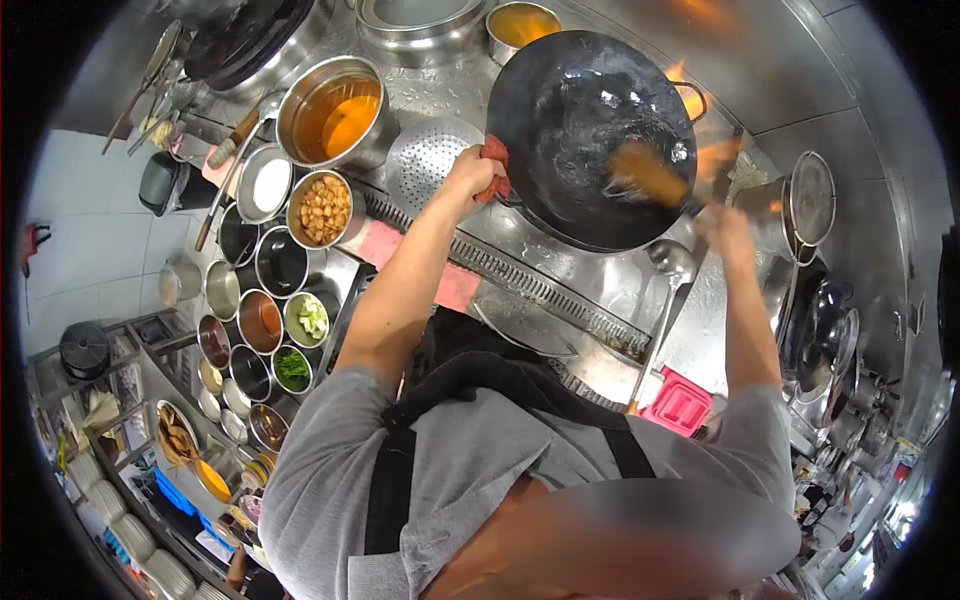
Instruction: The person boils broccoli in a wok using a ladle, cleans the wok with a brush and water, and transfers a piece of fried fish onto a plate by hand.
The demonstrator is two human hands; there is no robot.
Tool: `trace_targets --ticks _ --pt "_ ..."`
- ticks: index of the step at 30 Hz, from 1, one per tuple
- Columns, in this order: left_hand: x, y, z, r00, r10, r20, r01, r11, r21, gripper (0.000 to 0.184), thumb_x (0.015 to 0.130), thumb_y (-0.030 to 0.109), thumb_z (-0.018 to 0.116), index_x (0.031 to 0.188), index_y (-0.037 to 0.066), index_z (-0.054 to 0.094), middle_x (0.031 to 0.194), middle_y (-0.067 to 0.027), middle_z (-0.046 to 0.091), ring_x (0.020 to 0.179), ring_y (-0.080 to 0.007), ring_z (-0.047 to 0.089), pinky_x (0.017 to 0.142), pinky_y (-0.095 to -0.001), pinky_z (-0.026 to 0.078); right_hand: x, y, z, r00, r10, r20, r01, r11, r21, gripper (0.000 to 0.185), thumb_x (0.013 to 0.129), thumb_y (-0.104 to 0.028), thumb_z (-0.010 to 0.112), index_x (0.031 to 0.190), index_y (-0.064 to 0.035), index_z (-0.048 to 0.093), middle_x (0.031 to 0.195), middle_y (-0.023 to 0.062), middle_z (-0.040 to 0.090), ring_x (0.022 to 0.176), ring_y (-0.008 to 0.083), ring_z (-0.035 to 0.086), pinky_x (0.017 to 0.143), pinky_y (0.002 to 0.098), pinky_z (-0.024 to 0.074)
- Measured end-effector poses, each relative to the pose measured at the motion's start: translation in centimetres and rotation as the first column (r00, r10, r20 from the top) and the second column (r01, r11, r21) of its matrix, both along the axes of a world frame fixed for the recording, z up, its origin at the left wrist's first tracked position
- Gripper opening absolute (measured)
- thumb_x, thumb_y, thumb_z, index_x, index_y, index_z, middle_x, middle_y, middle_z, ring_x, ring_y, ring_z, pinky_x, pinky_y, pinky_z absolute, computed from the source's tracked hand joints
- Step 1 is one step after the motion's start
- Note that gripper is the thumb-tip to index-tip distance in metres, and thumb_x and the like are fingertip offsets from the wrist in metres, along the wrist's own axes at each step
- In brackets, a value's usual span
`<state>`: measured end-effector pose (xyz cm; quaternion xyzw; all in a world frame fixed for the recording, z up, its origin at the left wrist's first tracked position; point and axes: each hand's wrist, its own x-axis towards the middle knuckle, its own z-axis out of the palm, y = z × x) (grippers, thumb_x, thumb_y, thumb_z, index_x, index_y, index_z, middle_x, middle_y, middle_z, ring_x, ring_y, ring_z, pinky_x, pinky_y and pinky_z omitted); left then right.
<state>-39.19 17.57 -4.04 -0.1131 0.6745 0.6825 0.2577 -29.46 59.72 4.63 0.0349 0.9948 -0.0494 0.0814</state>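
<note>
A large black wok [550, 120] sits tilted over a burner, with water swirling in it and flames at its right rim. My left hand [472, 178] grips the wok's near-left handle through a red cloth [494, 168]. In my right hand [725, 232] is a brush [648, 172], its tan bristles blurred by motion against the inside of the wok. A perforated metal strainer [425, 150] lies just left of the wok. The ladle [672, 262] rests below my right hand, its handle pointing toward my body.
At left stand a pot of orange liquid [300, 118], a bowl of browned chunks [325, 208] and several seasoning containers. A drain grate [540, 290] crosses the near counter. A pink plastic basket [678, 402] is at lower right. Another strainer [812, 200] sits over a pot at right.
</note>
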Motion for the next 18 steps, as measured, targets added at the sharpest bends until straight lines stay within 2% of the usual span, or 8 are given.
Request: trace_targets --ticks 2,3,6,8,11,13,15,18 --pt "0.0 -0.1 -0.5 1.000 -0.005 0.020 0.004 0.999 0.053 0.028 0.074 0.003 0.059 0.102 -0.001 0.056 0.079 -0.0114 0.063 0.057 -0.0182 0.059 0.037 -0.0293 0.036 -4.4 -1.5 -2.1 0.952 -0.162 -0.260 0.183 0.981 0.057 0.045 0.081 -0.035 0.065 0.124 -0.0220 0.058 0.086 0.0162 0.068 0.083 0.0350 0.065 0.074 0.0444 0.0516" --pt "0.0 -0.2 -1.2 1.000 -0.010 0.025 0.009 0.999 0.041 0.028 0.074 0.003 0.059 0.102 -0.001 0.056 0.079 -0.0114 0.063 0.057 -0.0182 0.059 0.037 -0.0293 0.036 -6.1 -5.5 -2.6 0.917 -0.254 -0.307 0.226 0.966 -0.122 0.042 0.083 -0.034 0.062 0.122 -0.0218 0.059 0.083 0.0174 0.067 0.081 0.0361 0.065 0.073 0.0455 0.0513" --pt "0.5 -0.6 -1.5 0.997 -0.070 0.023 0.069 0.995 0.066 0.028 0.073 0.002 0.059 0.101 0.000 0.057 0.080 -0.0114 0.063 0.058 -0.0184 0.059 0.037 -0.0295 0.037 -7.9 -13.6 -6.6 0.886 -0.174 -0.429 0.108 0.979 -0.173 0.041 0.082 -0.036 0.064 0.120 -0.0197 0.060 0.086 0.0201 0.067 0.082 0.0398 0.064 0.075 0.0480 0.0515" --pt "0.6 -0.3 -0.2 0.999 -0.041 0.003 0.041 0.995 0.086 0.027 0.072 0.001 0.058 0.099 0.001 0.058 0.075 -0.0129 0.063 0.053 -0.0173 0.058 0.036 -0.0284 0.036 -5.6 -16.1 -5.8 0.904 -0.161 -0.396 -0.010 0.918 -0.397 0.047 0.079 -0.033 0.069 0.122 -0.0169 0.060 0.097 0.0212 0.065 0.088 0.0397 0.063 0.079 0.0460 0.0508" --pt "1.3 -1.2 1.2 0.998 -0.059 -0.022 0.060 0.996 0.069 0.022 0.072 0.001 0.056 0.093 0.002 0.057 0.069 -0.0159 0.063 0.040 -0.0156 0.046 0.034 -0.0297 0.029 1.5 -14.7 -3.2 0.999 -0.039 -0.039 -0.001 0.695 -0.719 0.050 0.075 -0.031 0.072 0.123 -0.0187 0.061 0.099 0.0173 0.068 0.094 0.0320 0.066 0.084 0.0360 0.0502" --pt "2.8 -2.4 3.7 0.996 -0.088 -0.034 0.088 0.996 0.004 0.023 0.070 0.001 0.057 0.093 0.002 0.058 0.069 -0.0151 0.063 0.043 -0.0153 0.052 0.034 -0.0281 0.030 6.6 -10.3 -2.0 0.997 0.053 0.064 -0.003 0.798 -0.602 0.052 0.073 -0.029 0.074 0.122 -0.0188 0.062 0.100 0.0156 0.069 0.096 0.0247 0.066 0.088 0.0348 0.0477" --pt "3.7 -4.1 4.2 0.995 -0.019 -0.095 0.013 0.998 -0.064 0.024 0.069 0.001 0.057 0.093 0.002 0.060 0.068 -0.0143 0.063 0.048 -0.0158 0.057 0.034 -0.0275 0.031 9.5 -1.3 -4.4 0.984 0.054 0.171 0.063 0.788 -0.613 0.054 0.073 -0.032 0.073 0.124 -0.0192 0.060 0.102 0.0165 0.068 0.098 0.0264 0.065 0.091 0.0369 0.0459" --pt "5.5 -4.4 8.7 0.970 -0.148 -0.194 0.115 0.978 -0.173 0.023 0.070 0.001 0.057 0.093 -0.001 0.060 0.071 -0.0130 0.063 0.050 -0.0164 0.057 0.039 -0.0265 0.037 10.2 3.2 0.7 0.953 -0.301 0.025 0.293 0.904 -0.310 0.055 0.073 -0.033 0.072 0.125 -0.0191 0.059 0.103 0.0177 0.067 0.096 0.0281 0.065 0.090 0.0358 0.0462"
